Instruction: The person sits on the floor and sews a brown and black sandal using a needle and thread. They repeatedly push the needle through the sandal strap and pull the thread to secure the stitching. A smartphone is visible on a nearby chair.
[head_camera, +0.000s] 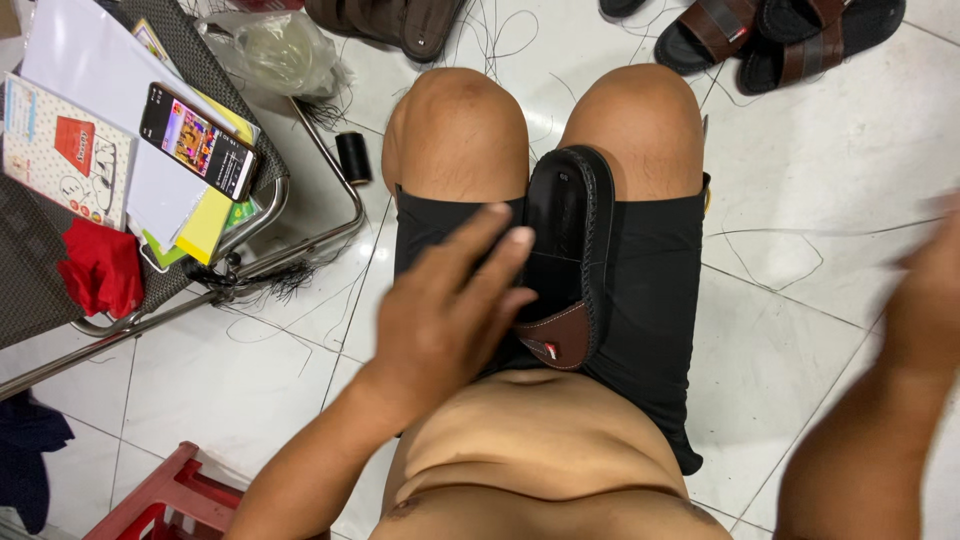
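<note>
A black sandal lay sole-up, wedged between the seated person's thighs. Beside it the left hand rested open, fingers on its edge; the right hand, well off, was blurred, its state indeterminable. Stitching apparently paused; resuming would call for steadying the sandal and drawing thread from the black spool beyond it.

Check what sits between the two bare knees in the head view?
A black sandal with a brown strap lies wedged between the left knee and the right knee, resting on the black shorts, as the head view shows.

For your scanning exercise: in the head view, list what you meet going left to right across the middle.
Red cloth → phone → black thread spool → left hand → black sandal held between the thighs → blurred right hand.
</note>
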